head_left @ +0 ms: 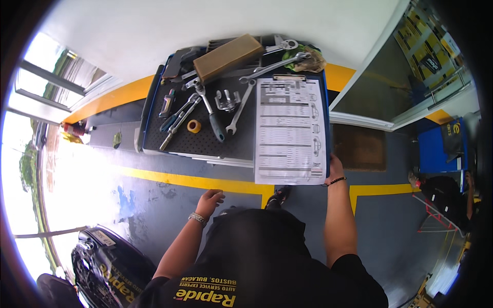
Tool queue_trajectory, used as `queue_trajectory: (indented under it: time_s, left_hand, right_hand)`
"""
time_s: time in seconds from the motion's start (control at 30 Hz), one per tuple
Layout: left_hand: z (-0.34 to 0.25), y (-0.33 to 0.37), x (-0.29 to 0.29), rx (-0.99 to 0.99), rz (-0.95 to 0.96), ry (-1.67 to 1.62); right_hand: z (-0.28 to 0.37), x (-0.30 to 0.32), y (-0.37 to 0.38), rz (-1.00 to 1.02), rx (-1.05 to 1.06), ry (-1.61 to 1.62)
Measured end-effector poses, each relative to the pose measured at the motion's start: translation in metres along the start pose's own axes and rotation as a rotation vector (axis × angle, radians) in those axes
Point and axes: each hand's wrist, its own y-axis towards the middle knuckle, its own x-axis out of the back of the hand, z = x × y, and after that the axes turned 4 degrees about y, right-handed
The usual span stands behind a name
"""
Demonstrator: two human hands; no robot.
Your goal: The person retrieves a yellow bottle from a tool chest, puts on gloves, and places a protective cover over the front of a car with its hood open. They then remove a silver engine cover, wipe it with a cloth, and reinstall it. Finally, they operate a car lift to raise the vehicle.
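My right hand (335, 170) grips the lower right edge of a clipboard (291, 131). Printed forms with car outlines lie under its top clip, and its upper part rests over the right side of a dark tool cart top (205, 141). Low in front of the cart, my left hand (209, 201) hangs with its fingers curled, and nothing shows in it. Beside the clipboard are a combination wrench (241, 107), a ratchet (209, 110) with a dark handle, a silver clamp-like metal part (227, 100) and a yellow tape roll (193, 126).
A brown box (228, 57) lies across the cart's back, near another wrench (277, 65) and a crumpled rag (310, 60). A glass door (370, 87) and brown mat (359, 149) are right. A black motorcycle (110, 267) stands lower left; another person (447, 195) is far right.
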Motion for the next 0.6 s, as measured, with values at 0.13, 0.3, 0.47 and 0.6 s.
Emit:
queue_trajectory:
  time_s: [0.13, 0.3, 0.47, 0.6]
  left_hand:
    - [0.036, 0.001, 0.015, 0.039, 0.026, -0.151]
    - [0.164, 0.033, 0.020, 0.096, 0.001, -0.172]
    - [0.261, 0.081, 0.010, 0.170, -0.010, -0.102]
    - [0.340, 0.101, -0.026, 0.286, -0.051, -0.325]
  right_hand:
    - [0.004, 0.023, 0.012, -0.110, 0.084, -0.240]
    - [-0.035, 0.043, 0.009, -0.163, 0.018, -0.112]
    - [-0.205, 0.136, 0.055, -0.732, -0.273, -0.454]
    - [-0.336, 0.083, 0.164, -0.444, -0.192, -0.192]
